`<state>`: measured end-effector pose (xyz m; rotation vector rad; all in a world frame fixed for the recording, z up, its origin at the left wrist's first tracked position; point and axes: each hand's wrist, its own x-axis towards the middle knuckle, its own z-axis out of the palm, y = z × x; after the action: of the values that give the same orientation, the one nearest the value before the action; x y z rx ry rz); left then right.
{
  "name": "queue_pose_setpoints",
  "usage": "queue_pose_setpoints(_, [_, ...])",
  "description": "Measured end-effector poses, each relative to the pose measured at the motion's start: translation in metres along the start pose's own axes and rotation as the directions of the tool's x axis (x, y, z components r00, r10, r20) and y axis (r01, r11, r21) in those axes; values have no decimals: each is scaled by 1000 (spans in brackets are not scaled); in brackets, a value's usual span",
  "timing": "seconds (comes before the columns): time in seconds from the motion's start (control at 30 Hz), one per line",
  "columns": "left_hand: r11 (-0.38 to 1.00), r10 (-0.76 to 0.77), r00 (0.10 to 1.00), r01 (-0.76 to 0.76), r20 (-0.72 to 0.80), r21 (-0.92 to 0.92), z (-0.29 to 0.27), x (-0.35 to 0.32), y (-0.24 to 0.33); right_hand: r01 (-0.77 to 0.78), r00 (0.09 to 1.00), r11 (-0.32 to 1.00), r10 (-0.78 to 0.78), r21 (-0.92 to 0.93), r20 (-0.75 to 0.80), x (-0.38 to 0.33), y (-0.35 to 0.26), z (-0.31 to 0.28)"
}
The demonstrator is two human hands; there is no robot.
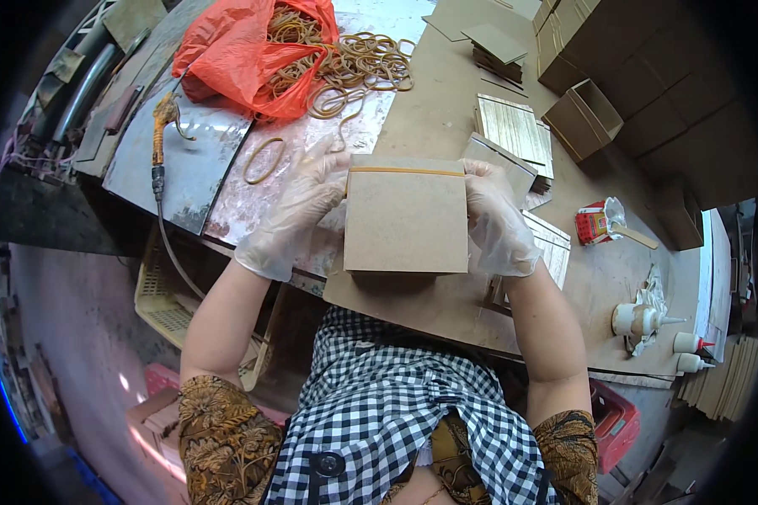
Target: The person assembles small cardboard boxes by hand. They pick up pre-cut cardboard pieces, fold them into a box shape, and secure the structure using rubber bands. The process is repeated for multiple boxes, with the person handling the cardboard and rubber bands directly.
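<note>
I hold a square brown fibreboard box [405,219] above the table edge, its flat side facing me. A tan rubber band [406,171] runs across its top part. My left hand [299,210], in a clear plastic glove, grips the box's left side near the band. The box's right side is gripped by my right hand [497,223], also gloved. A pile of loose rubber bands [354,67] spills from a red plastic bag [236,55] at the back left.
More brown boxes [585,118] and flat wooden panels [514,126] lie at the back right. A red glue tin with a stick [598,225] and white glue bottles [648,321] stand on the right. A soldering-type tool with cable [162,135] lies on the left.
</note>
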<state>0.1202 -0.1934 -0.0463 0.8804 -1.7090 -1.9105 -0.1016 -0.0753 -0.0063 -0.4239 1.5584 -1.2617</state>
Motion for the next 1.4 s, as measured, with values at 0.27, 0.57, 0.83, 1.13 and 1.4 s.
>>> queue_pose_setpoints(0.27, [989, 141, 982, -133, -126, 71, 19, -7, -29, 170, 985, 985, -169, 36, -33, -19, 8, 0])
queue_pose_setpoints(0.57, [912, 54, 988, -108, -146, -396, 47, -71, 5, 493, 866, 869, -483, -51, 130, -71, 29, -9])
queue_pose_setpoints(0.83, [861, 446, 895, -423, 22, -285, 47, -76, 7, 500, 815, 806, -562, 317, 141, -94, 38, -5])
queue_pose_setpoints(1.13, [828, 388, 892, -448, -232, -338, 48, -57, -19, 629, 777, 736, -608, 252, -166, -68, 53, 16])
queue_pose_setpoints(1.4, [872, 202, 938, -303, -281, -385, 49, -46, -6, 634, 773, 701, -589, 327, -236, -56, 49, 28])
